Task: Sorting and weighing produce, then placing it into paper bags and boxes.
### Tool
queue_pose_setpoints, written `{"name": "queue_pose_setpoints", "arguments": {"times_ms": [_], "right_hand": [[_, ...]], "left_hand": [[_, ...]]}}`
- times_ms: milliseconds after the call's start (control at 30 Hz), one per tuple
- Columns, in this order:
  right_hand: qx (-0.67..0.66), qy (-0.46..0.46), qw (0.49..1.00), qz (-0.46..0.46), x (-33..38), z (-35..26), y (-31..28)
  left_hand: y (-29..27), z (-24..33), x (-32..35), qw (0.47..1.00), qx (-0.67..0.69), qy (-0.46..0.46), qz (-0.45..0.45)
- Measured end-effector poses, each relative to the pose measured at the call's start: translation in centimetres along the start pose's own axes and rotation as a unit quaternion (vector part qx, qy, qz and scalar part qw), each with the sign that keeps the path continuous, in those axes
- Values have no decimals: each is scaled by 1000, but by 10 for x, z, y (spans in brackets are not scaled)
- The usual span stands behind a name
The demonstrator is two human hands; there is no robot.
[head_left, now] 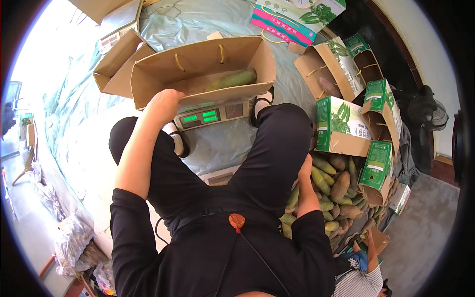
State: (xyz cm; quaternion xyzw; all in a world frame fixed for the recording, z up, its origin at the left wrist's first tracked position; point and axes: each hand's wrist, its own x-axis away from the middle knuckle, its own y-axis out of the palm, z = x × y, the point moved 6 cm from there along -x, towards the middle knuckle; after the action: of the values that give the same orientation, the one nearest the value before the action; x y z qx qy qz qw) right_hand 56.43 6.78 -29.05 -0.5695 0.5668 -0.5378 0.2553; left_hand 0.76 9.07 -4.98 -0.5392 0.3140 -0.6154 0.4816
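Note:
My left hand (167, 104) grips the near left rim of a long cardboard box (208, 95) with yellow cord handles. The box lies open toward me on a digital scale (213, 115) with lit green displays. Inside it lies one long green radish (232, 80). To the right, my right hand (305, 168) hangs beside my right knee, at the edge of a heap of green and soil-brown radishes (340, 186). The knee and the hand's angle hide its fingers, so I cannot see whether it holds anything.
Several green-and-white cartons (342, 123) stand at the right, one holding a radish (329, 87). Another open box (116, 64) and a second scale (120, 22) are at the far left. A black fan (430, 111) stands at the right. Another person (363, 272) is at the lower right.

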Motion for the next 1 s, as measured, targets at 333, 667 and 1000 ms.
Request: {"name": "queue_pose_setpoints", "arguments": {"times_ms": [333,667,1000], "right_hand": [[-365,-170,909,111,-15,-166,-188],[-416,-414,809,-27,27,-407,-251],[-301,-264,912,-86,28,-514,-75]], "left_hand": [[2,0,-1,999,-34,23,4],[11,-6,-6,996,-5,61,60],[9,-3,-7,998,12,52,45]]}}
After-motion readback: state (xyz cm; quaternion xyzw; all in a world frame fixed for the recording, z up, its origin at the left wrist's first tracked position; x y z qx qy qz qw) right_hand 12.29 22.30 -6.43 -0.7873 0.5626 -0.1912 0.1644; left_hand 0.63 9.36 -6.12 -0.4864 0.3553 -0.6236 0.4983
